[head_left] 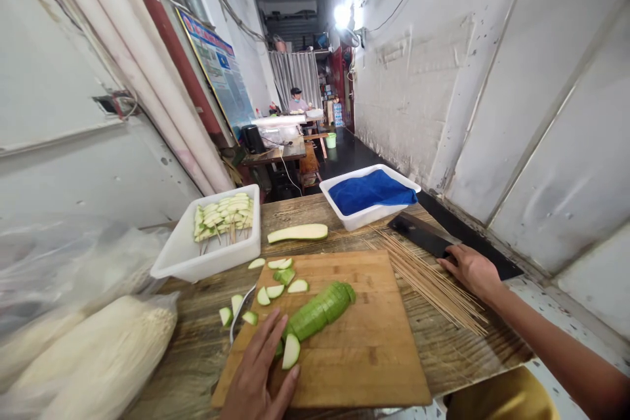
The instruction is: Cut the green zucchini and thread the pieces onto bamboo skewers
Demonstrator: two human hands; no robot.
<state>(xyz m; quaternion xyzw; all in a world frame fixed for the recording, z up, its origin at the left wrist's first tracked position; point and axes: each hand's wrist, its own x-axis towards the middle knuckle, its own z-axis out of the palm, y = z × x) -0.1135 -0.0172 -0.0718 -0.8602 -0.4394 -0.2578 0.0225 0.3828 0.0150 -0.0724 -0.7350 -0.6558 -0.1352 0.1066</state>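
Sliced green zucchini [319,308] lies in a row on the wooden cutting board [369,367], with loose half-round pieces [274,291] scattered to its left. My left hand [260,367] is open at the board's near left, fingers spread beside the near end of the row and a cut slice [291,350]. At the table's right side, my right hand [470,269] is closed at the handle end of a dark-bladed cleaver [420,233]; the handle is mostly hidden by my fingers. The cleaver is beside a bundle of thin wooden skewers [428,285].
A halved zucchini [298,233] lies behind the board. To its left, a white tray [170,262] holds skewered slices; to its right, another white tray [354,220] holds a blue cloth [371,190]. Plastic bags [98,348] fill the left side. A person [298,102] sits farther back.
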